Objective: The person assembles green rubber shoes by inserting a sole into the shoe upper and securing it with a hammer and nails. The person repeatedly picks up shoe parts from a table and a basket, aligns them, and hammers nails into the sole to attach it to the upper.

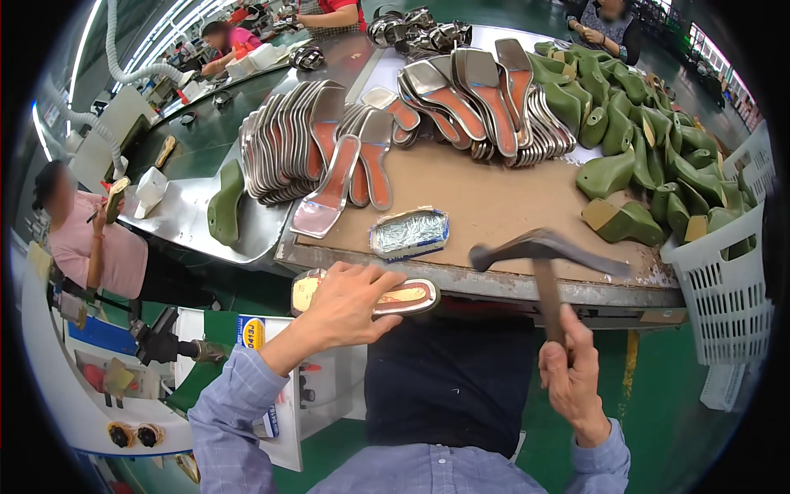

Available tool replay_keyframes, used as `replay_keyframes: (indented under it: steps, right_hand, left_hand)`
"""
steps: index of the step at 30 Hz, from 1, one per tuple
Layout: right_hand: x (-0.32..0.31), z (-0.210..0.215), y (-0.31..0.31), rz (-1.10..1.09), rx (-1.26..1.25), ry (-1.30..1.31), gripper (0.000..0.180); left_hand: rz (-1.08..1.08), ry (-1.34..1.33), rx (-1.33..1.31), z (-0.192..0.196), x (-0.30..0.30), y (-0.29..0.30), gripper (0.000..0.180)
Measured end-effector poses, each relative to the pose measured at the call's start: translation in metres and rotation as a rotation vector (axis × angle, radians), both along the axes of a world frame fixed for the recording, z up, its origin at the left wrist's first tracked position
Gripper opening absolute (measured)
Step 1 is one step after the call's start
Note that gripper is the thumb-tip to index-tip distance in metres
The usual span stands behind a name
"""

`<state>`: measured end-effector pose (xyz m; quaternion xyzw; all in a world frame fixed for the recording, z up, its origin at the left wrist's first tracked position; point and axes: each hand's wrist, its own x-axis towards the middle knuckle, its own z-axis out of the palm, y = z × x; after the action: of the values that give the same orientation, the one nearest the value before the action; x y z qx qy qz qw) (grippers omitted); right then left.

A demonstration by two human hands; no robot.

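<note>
Cream and red-brown sole piece [414,294] lies face-up, gripped under the left hand [350,305], just off the near edge of the tabletop [510,193]. Right hand [569,375] closed round the handle of a hammer [546,288], its head clear of the piece. Progress on this piece: cannot tell; fingers cover its middle. Nails [407,233] fill a box near that edge. Judged left: plenty, with insoles [288,140] stacked toward the left and far edges, green lasts [609,173] heaped along the right.

Left hand [350,298] palm down, fingers [385,284] bent rightward, thumb apart; right hand [572,370] upright, curled closed.
</note>
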<state>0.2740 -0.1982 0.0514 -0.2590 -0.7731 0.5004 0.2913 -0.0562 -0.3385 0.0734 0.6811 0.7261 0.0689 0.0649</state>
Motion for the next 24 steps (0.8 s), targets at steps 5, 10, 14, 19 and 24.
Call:
replay_keyframes:
  steps: [5,10,14,19,24]
  right_hand:
    - [-0.02,0.025,0.0,0.16,0.136,-0.068,0.046]
    - [-0.025,0.043,-0.005,0.021,0.163,0.441,0.045]
    - [-0.05,0.036,-0.005,0.243,0.369,-0.287,0.047]
    - [-0.046,0.062,0.003,0.034,0.424,-0.075,0.047]
    - [-0.024,0.06,-0.011,-0.027,0.296,0.347,0.041]
  left_hand:
    - [0.008,0.017,-0.039,0.001,0.001,-0.001,0.057]
    - [0.013,0.012,-0.043,0.0,0.001,0.0,0.054]
    - [0.007,0.001,-0.054,0.003,0.003,0.004,0.051]
    - [0.03,0.017,-0.04,-0.006,-0.001,-0.004,0.051]
    - [0.015,0.006,-0.046,-0.003,-0.001,0.003,0.053]
